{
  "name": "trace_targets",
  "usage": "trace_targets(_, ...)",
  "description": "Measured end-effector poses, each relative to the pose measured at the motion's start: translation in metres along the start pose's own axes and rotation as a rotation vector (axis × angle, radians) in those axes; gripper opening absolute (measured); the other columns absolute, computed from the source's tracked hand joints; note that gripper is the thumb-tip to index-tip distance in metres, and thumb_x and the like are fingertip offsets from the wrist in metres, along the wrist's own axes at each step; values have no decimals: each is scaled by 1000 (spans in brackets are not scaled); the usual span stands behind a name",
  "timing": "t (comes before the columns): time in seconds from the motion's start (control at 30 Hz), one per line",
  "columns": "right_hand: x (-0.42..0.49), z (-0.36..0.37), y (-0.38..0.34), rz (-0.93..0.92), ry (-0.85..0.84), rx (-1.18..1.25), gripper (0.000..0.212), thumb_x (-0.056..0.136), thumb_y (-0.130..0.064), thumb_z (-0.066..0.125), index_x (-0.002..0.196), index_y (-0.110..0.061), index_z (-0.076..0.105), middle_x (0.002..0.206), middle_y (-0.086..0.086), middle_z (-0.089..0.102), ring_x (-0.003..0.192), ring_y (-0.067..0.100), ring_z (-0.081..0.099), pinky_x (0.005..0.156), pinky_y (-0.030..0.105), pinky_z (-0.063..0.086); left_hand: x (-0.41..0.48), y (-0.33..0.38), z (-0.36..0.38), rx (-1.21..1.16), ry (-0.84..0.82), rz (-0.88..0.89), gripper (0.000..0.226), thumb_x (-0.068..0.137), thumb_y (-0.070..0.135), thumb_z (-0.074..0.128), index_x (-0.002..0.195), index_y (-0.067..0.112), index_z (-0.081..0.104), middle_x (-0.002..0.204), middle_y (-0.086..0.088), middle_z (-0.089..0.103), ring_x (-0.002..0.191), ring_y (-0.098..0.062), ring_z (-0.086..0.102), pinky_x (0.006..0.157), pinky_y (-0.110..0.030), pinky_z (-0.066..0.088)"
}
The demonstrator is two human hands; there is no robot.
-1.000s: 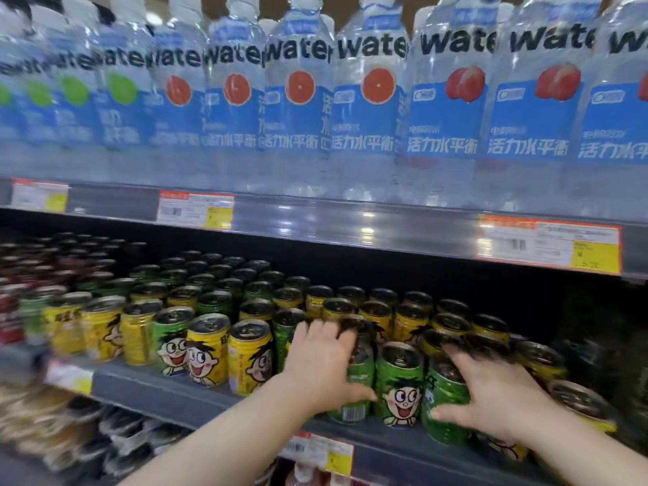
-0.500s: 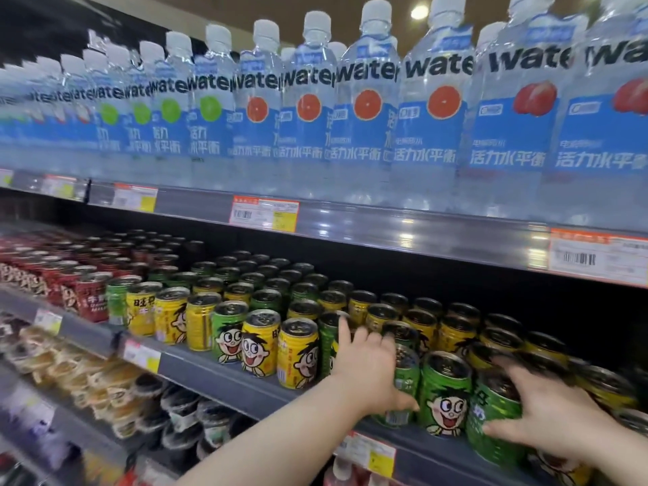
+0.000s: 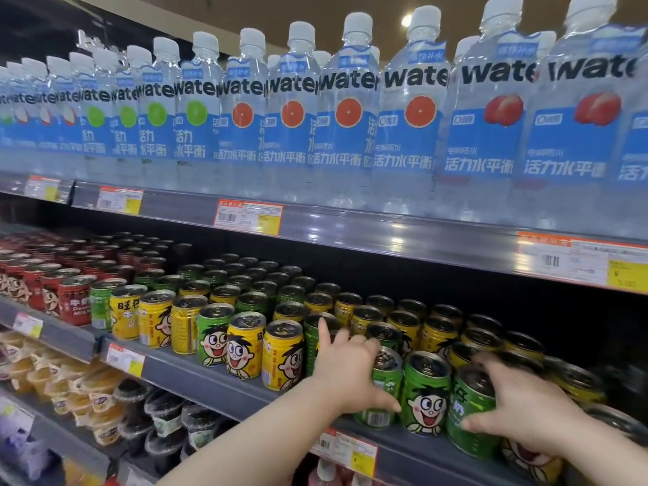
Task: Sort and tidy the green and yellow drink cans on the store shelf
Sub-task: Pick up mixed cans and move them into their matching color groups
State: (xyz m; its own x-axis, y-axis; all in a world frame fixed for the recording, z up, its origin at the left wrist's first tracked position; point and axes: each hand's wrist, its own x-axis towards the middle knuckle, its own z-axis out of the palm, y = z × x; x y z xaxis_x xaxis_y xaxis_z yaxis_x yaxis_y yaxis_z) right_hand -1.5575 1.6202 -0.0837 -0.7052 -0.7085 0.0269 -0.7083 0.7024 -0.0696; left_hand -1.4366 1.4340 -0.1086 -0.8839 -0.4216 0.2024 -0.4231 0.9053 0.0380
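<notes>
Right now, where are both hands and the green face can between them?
left hand [image 3: 350, 375]: head view, its back.
right hand [image 3: 524, 417]: head view, its back.
green face can [image 3: 426, 405]: head view, printed face.

Tightly packed cans [image 3: 284, 352] fill the shelf [image 3: 196, 375]; open room lies above their tops.
</notes>
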Motion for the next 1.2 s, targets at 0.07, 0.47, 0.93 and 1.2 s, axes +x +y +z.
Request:
trace_targets(0.07,2,0,-2,6,13,-39,102,62,-73,63,144,-32,19,141,-6,45,123,15,49,94,27,47,0,0,-1,7,-12,11,96,67,73,59,144,22,30,145,-2,41,141,-30,19,105,-59,-21)
trace_targets(0.47,11,-7,-12,-30,-5,-185,86,75,-49,69,144,-29,21,149,-3,32,129,20,43,97,33,46,0,-8,-3,28,-94,113,97,71,71,57,149,31,15,153,-3,27,145,-31,8,107,-59,-17)
trace_targets(0.93,24,4,-101,-303,2,-44,80,79,-64,54,145,-32,23,149,-3,30,134,20,35,110,40,33,-23,-71,-5,55,166,36,99,72,76,49,149,25,15,155,-1,19,144,-24,9,115,-50,-4)
trace_targets(1.2,35,11,-116,-122,-67,-111,97,70,-67,63,146,-24,20,149,1,34,133,21,38,108,40,36,-9,-134,-7,119,40,-168,92,69,77,53,139,19,36,143,-3,42,134,-28,34,114,-54,10)
